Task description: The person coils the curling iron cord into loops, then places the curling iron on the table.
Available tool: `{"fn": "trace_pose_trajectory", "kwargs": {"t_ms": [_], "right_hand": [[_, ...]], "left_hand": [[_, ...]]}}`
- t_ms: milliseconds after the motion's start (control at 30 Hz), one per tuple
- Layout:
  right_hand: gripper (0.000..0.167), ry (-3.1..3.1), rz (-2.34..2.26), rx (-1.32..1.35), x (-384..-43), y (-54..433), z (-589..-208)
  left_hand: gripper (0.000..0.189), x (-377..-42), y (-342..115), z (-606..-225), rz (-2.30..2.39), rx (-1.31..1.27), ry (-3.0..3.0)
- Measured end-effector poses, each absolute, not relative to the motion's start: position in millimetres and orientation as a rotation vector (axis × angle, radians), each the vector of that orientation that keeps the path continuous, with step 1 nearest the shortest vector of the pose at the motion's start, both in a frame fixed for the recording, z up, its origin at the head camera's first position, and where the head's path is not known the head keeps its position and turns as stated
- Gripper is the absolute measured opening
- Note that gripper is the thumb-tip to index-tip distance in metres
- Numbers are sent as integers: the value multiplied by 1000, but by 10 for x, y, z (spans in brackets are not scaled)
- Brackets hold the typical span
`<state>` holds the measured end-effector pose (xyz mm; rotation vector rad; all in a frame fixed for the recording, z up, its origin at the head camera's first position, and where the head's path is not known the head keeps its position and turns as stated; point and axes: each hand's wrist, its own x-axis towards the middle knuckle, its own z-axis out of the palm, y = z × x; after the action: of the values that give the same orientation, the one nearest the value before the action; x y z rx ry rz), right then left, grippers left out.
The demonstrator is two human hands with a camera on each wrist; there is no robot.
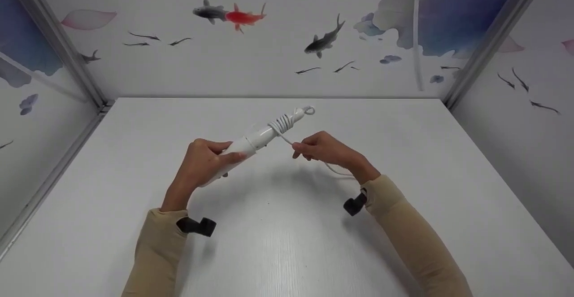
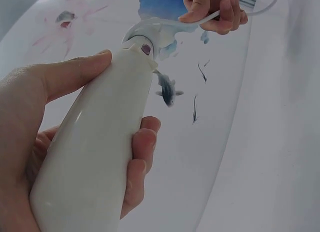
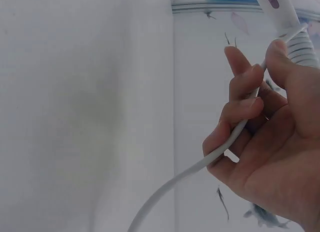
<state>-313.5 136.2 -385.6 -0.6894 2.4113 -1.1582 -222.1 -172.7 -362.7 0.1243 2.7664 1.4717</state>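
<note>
A long white handheld appliance [image 1: 244, 146], its exact kind unclear, is held up at a slant above the table. My left hand [image 1: 196, 164] grips its thick lower part, thumb along one side and fingers round the other. A purplish button [image 2: 146, 49] shows on the body in the left wrist view. Several turns of white cord [image 1: 281, 124] wrap the narrow far end, where a small loop [image 1: 310, 110] sticks out. Beside it, my right hand [image 1: 329, 149] pinches the cord between thumb and fingers. From there the cord [image 3: 167, 186] crosses the curled fingers and trails off; its end is hidden.
Below both hands lies a white tabletop [image 1: 278, 243]. Panels printed with fish and petals [image 1: 273, 63] close it in at the back and sides, with metal posts [image 1: 480, 45] at the corners. A small black camera [image 1: 197, 226] sits on each wrist.
</note>
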Motion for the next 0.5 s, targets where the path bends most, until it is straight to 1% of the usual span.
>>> {"fn": "trace_pose_trajectory", "kwargs": {"t_ms": [133,300,500], "right_hand": [[42,2345,-1259,-659,-3176,1382,-3876],[40,2351,-1277,-655,-3198,1324,-3891],[48,2451,-1230,-611,-3211,1228,-3929]], "left_hand": [[57,-2228,-1733,-3630,1493,153,2761],[56,-2227,-1728,-3623,1505,149,2731],[56,-2230,-1731,-3650,1529,204,2705]]}}
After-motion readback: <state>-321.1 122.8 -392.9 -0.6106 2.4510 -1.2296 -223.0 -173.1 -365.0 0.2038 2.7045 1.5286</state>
